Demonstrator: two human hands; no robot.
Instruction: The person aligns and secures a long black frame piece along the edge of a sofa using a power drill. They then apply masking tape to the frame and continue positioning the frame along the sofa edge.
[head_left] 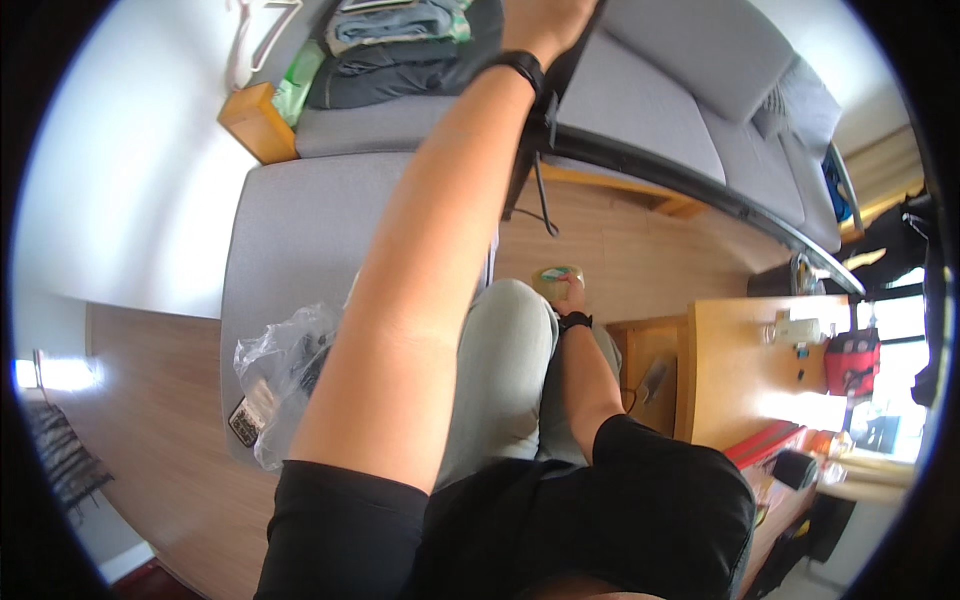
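My left arm stretches far forward across the view, with a black band on its wrist. My left hand (548,28) is at the top edge, blurred and partly cut off, beside the upright of a black metal frame (640,158). Its fingers do not show clearly, so I cannot tell whether it grips the frame. Low beside my knee, my right hand (572,294) is closed on a roll of yellowish clear packing tape (547,284). A dark watch is on that wrist.
A grey sofa (640,95) lies beyond the frame, with folded clothes (395,70) on its left part. A clear plastic bag (285,350) and a calculator-like keypad (243,422) rest on the grey seat at left. A wooden desk (740,360) stands at right.
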